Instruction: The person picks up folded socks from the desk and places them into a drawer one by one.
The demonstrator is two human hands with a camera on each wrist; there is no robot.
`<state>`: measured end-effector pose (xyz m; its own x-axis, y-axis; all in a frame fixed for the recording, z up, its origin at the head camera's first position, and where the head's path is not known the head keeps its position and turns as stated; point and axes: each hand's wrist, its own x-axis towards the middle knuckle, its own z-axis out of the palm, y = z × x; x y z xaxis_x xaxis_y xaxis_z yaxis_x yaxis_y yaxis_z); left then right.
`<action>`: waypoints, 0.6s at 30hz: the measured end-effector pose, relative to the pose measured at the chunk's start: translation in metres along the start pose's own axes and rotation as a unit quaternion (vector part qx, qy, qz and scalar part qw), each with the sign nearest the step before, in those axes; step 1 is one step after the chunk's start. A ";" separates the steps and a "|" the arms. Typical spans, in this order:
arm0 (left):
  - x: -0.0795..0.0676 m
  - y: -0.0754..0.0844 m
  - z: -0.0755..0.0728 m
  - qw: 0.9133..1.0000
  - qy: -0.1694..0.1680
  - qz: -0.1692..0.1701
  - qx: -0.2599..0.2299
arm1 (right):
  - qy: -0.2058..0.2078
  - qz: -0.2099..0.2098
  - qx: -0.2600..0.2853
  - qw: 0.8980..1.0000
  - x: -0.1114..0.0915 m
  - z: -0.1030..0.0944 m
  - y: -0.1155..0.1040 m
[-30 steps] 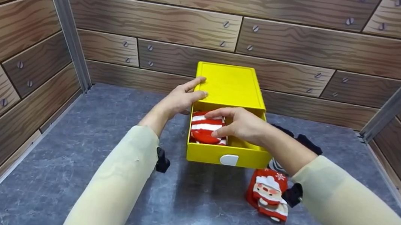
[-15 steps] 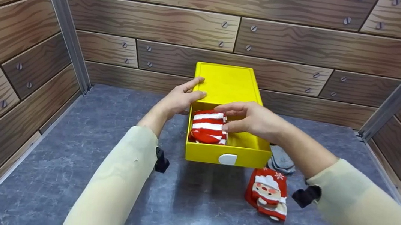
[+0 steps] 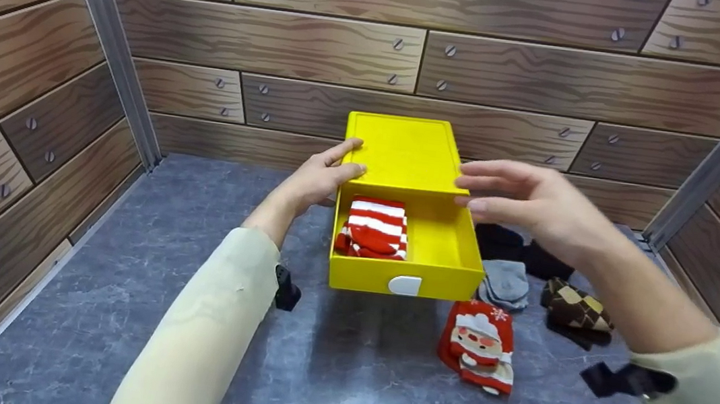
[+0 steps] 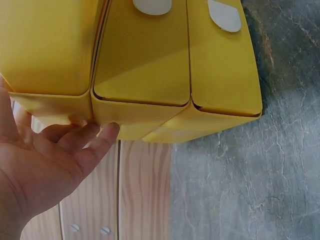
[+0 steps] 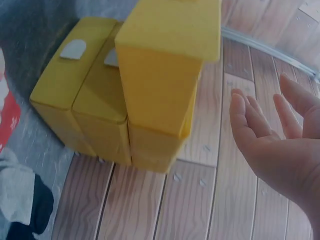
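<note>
A yellow drawer cabinet [image 3: 403,153] stands by the back wall, its top drawer [image 3: 358,275] pulled out towards me. Folded red-and-white striped socks [image 3: 376,227] lie in the left part of that drawer. My left hand [image 3: 318,180] rests on the cabinet's left upper edge, thumb and a finger on the top; in the left wrist view its other fingers [image 4: 85,142] lie along the side. My right hand [image 3: 539,205] holds nothing, fingers extended near the cabinet's top right corner. Two lower drawers [image 5: 100,95] with white tabs show closed in the right wrist view.
Right of the cabinet lie red socks with a bearded face [image 3: 477,347], grey socks [image 3: 505,283], brown argyle socks [image 3: 578,307] and black socks [image 3: 498,240]. Wood-patterned walls [image 3: 323,49] stand behind and at both sides of the dark table [image 3: 224,200].
My right hand has let go of the striped socks and moved up and right, out of the drawer. The brown and black socks have come into sight. The left hand has stayed on the cabinet.
</note>
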<state>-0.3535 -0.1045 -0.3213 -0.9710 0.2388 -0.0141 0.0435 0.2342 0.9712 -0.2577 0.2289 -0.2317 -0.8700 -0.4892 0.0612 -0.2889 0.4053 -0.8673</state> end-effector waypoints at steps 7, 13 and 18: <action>-0.001 0.000 0.001 1.000 -0.001 -0.001 0.005 | 0.043 -0.030 0.018 0.998 -0.025 -0.022 0.032; -0.001 0.000 0.001 1.000 0.001 -0.003 0.007 | 0.073 -0.033 0.017 0.997 -0.042 -0.033 0.076; -0.002 0.001 0.003 1.000 0.003 -0.002 0.007 | 0.085 -0.017 0.039 0.996 -0.058 -0.035 0.112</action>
<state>-0.3511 -0.1019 -0.3214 -0.9725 0.2325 -0.0166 0.0428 0.2479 0.9678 -0.2535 0.3301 -0.3150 -0.9170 -0.3617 0.1684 -0.2939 0.3269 -0.8982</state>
